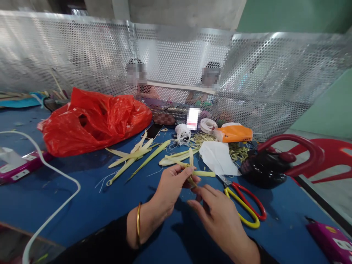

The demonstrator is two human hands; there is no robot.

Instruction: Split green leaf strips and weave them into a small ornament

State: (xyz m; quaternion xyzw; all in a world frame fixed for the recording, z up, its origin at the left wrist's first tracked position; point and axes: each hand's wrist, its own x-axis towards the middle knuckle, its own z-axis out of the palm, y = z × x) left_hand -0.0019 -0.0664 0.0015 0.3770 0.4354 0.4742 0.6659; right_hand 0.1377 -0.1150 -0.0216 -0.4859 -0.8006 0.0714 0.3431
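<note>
— Our two hands meet just left of the scissors [236, 186], do they not?
— Yes. Our left hand [169, 187] pinches one pale plant piece [191, 157] between thumb and fingers. Our right hand [220, 211] curls its fingers at the lower end of this piece; whether they grip, we cannot tell.
— How many things do we count around?
— One pair of scissors. Farther left of it, one bunch of strips [132, 156] and, just beside, one pointed leaf [154, 157]. Near its blade tips, one white sheet [218, 156]; beyond its handles, one black kettle [262, 176]. Well to its left, one red plastic bag [118, 121]. Two purple power strips [327, 234] flank it, one per side, both well apart.
— And the pose?
— Our left wrist, with one gold bangle [138, 224], slants inward. Our right hand shows its back upward, thumb stretched leftward.
</note>
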